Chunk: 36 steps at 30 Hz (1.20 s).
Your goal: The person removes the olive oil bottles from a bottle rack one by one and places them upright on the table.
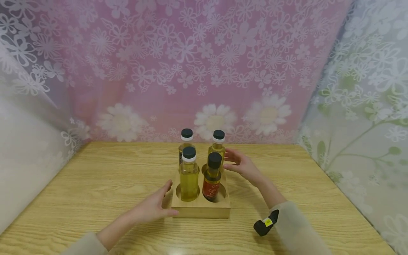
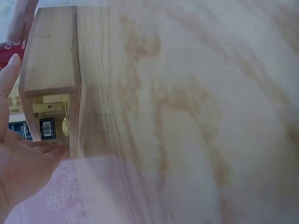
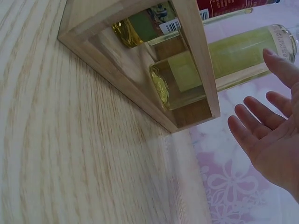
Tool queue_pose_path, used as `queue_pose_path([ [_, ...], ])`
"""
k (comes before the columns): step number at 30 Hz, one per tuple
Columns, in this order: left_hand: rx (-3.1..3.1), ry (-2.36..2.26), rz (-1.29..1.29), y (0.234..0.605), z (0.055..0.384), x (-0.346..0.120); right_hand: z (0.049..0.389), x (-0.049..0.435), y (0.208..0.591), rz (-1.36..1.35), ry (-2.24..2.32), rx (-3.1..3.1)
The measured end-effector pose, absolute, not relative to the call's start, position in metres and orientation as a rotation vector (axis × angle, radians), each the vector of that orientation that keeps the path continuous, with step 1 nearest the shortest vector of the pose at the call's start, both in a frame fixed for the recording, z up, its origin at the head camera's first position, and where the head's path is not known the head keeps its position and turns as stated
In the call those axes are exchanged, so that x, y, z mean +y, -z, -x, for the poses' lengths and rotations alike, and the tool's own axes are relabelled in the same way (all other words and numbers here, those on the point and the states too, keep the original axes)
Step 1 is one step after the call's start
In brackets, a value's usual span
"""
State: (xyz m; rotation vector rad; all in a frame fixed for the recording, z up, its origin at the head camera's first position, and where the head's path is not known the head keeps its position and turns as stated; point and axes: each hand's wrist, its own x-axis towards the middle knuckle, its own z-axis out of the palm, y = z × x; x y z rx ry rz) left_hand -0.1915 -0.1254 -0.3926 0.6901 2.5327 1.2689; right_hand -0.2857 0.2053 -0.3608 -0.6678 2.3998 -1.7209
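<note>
A wooden holder (image 1: 200,211) stands on the table with a bottle in each of its round holes. At the front are a yellow oil bottle (image 1: 189,182) and a dark bottle with a red label (image 1: 211,186). Behind them stand a back left bottle (image 1: 186,143) and a back right bottle (image 1: 219,143), both dark-capped. My left hand (image 1: 154,206) is at the holder's left side, fingers spread, thumb by the front corner. Beside the back right bottle is my right hand (image 1: 243,167), its fingers loosely extended; the right wrist view shows them apart from the glass (image 3: 243,53).
The wood-grain table (image 1: 111,177) reaches back to a pink flowered curtain (image 1: 191,71). Pale curtains hang at the left (image 1: 28,148) and right (image 1: 360,134). A black device (image 1: 264,225) with a yellow tag is on my right wrist.
</note>
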Motion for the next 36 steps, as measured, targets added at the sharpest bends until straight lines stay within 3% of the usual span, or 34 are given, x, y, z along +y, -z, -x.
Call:
queue_pose_path([
  [36, 2.567, -1.326, -0.54, 0.4, 0.188, -0.111, 0.283, 0.178, 0.357, 0.711, 1.671, 2.434],
])
